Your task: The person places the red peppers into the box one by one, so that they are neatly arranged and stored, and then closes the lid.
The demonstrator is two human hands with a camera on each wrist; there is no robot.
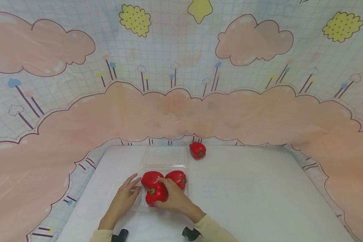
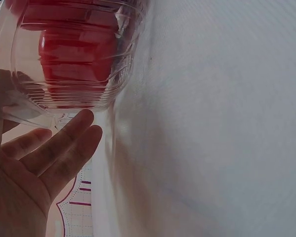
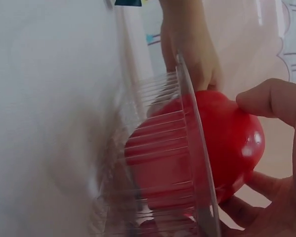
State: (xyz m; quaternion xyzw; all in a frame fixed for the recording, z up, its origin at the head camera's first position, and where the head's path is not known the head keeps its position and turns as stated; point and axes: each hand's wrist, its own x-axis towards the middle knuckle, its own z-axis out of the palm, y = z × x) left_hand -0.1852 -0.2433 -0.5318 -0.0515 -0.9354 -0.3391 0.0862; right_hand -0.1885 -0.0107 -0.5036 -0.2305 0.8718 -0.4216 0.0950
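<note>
Container (image 1: 166, 157) is holding peppers (image 1: 151, 178); right hand (image 1: 174, 199) is gripping its front pepper (image 1: 155, 196); left hand (image 1: 124, 198), fingers loosely parted, is flanking the container; crowding could topple that pepper.

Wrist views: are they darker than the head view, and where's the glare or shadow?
Head: brighter, though the clear lid fades against the white table; left wrist: darker, reflections streaking the box, soft brownish shadow on the table; right wrist: also dark, highlights on the pepper.

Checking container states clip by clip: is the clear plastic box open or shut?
Open: the lid lies folded back beyond the box, leaving three red peppers uncovered.
</note>
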